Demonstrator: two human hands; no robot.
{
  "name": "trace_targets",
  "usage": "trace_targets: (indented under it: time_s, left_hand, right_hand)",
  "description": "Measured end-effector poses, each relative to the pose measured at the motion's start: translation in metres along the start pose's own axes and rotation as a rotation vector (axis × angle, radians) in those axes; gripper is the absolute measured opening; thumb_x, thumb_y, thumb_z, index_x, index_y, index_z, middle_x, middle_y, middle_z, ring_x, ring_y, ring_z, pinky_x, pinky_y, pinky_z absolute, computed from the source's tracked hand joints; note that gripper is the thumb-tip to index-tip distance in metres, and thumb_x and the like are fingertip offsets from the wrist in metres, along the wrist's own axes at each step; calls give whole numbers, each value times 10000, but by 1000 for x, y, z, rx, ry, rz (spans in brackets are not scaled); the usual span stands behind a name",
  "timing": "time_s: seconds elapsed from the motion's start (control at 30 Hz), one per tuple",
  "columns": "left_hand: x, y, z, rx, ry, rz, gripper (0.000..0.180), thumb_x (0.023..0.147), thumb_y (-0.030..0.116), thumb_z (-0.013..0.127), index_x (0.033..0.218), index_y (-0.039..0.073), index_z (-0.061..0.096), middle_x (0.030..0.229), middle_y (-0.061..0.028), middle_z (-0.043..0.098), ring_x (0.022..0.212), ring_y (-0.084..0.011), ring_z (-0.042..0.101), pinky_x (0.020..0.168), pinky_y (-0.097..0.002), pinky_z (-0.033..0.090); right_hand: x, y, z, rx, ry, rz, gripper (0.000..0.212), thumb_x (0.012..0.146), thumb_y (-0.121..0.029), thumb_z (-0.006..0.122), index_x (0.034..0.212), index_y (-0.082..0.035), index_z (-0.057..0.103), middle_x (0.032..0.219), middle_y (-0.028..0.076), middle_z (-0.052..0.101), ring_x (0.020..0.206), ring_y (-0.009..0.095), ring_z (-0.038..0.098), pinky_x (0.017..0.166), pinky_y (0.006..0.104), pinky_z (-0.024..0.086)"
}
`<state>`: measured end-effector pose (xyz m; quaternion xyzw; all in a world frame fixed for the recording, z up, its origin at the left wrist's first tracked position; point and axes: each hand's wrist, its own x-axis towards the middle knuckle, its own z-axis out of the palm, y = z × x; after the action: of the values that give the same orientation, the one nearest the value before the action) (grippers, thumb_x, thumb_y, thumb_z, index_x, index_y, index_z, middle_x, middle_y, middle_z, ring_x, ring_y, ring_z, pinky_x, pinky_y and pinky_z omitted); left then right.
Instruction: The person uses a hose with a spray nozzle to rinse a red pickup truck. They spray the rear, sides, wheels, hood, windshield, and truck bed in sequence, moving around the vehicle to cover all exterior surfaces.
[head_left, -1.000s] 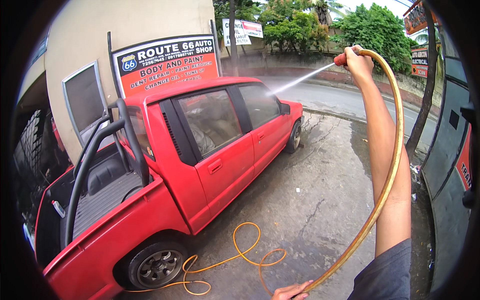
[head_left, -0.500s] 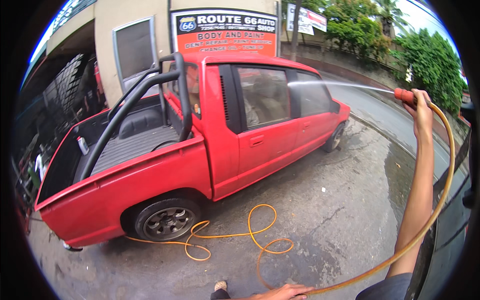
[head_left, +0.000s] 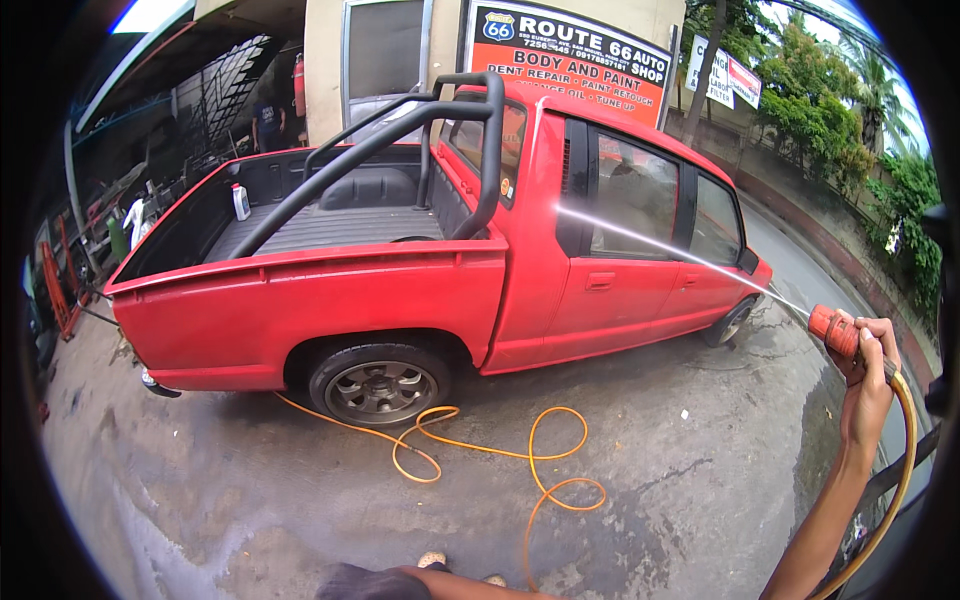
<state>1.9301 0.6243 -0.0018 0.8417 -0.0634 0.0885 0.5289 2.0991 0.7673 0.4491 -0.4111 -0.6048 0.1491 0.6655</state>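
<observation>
My right hand (head_left: 868, 375) grips a red hose nozzle (head_left: 832, 328) at the right, fingers wrapped round its back end. From its tip a thin white water jet (head_left: 680, 253) runs left and strikes the pillar behind the rear door of a red pickup truck (head_left: 400, 290). A yellow-orange hose (head_left: 908, 440) hangs from the nozzle beside my right forearm (head_left: 815, 535). My left forearm (head_left: 465, 585) crosses the bottom edge, and the hand itself lies outside the picture.
Loops of hose (head_left: 540, 455) lie on the wet concrete (head_left: 640, 510), running toward the rear wheel (head_left: 380, 385). A white bottle (head_left: 241, 202) stands in the truck bed near a black roll bar (head_left: 350, 160). A person (head_left: 268, 125) is in the dark garage at the far left.
The view has turned left, so more of the truck bed shows. The jet's striking point has shifted backward from the side windows to the pillar. My left hand, earlier on the hose, has left the picture.
</observation>
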Motion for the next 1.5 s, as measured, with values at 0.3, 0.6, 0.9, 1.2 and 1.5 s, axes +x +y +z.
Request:
trace_targets:
  time_s: [0.3,0.6,0.9,1.2,1.5]
  left_hand:
    - [-58,36,-9,-17,-111,44,300,805,208,655,996,-14,592,907,-201,612,824,-345,582,703,-450,446]
    - [-202,121,-15,174,482,87,265,840,190,590,1045,24,567,949,-184,596,925,-359,576,776,-459,448]
    - [-335,194,-43,249,658,-67,275,867,90,541,1106,-38,500,954,-172,537,940,-349,533,789,-427,455]
    - [-420,165,-97,101,601,-216,286,895,125,519,1138,-26,514,1006,-166,568,960,-345,551,803,-413,467]
    - [-554,92,-233,114,551,-517,329,911,169,502,1188,-9,514,1096,-187,595,1032,-362,555,849,-425,472]
  right_hand:
    - [-35,-57,110,-72,-132,-65,161,909,-186,489,865,-36,529,961,116,625,915,166,602,809,315,487]
    - [-17,-97,252,-130,-184,-106,161,892,-188,494,852,-46,560,864,35,593,869,109,573,784,314,496]
    - [-4,-111,372,-176,-239,-53,151,884,-213,495,836,-87,563,821,-22,540,776,65,541,681,247,500]
    - [6,-47,513,-107,-337,17,131,863,-168,536,816,-48,561,776,6,583,704,84,590,646,245,513]
    - [56,110,694,-82,-338,-49,114,874,-15,488,772,18,524,698,66,605,684,127,621,658,271,519]
